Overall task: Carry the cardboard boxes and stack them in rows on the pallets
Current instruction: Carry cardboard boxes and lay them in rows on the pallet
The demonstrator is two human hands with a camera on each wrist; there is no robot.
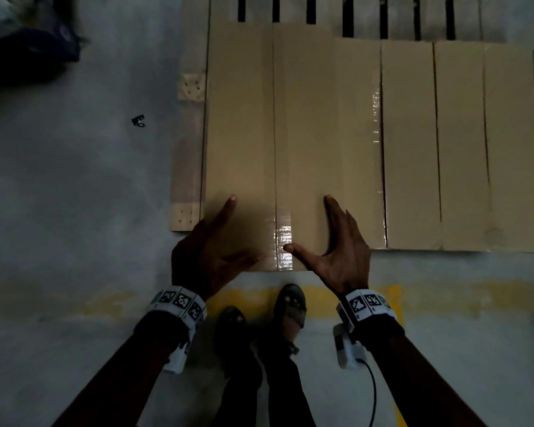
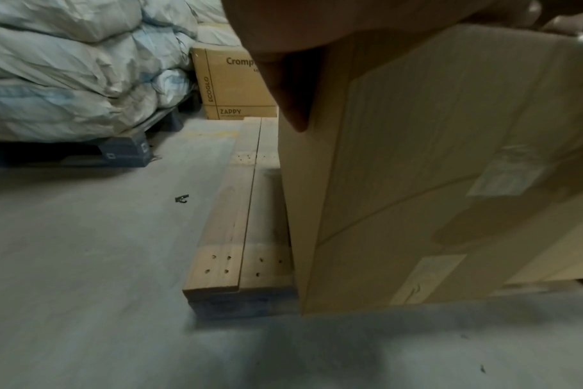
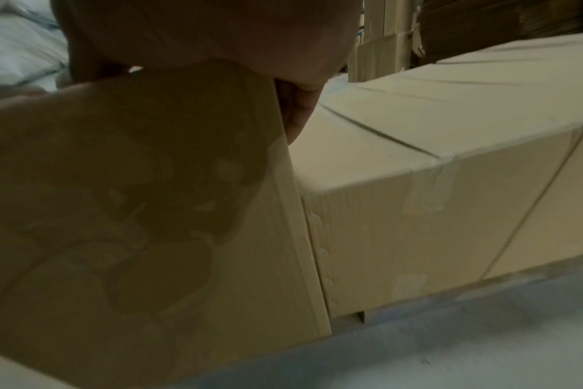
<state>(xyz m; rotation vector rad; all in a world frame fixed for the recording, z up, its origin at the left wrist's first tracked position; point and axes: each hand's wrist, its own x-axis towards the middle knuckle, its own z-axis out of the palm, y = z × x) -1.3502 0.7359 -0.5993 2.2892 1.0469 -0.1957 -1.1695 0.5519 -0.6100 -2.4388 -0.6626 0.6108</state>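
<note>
Item: cardboard box [image 1: 259, 143], leftmost on pallet [image 1: 187, 183]. My left hand [image 1: 210, 251] and right hand [image 1: 342, 251] flank it, fingers straight, both grips released, squaring it against the row [image 1: 438, 149].

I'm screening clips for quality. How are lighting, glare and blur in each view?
Head: dim, dark corners, glare on tape of the box. Left wrist: floor blurred, finger close, soft. Right wrist: palm's shadow darkens the box, edges smeared.
</note>
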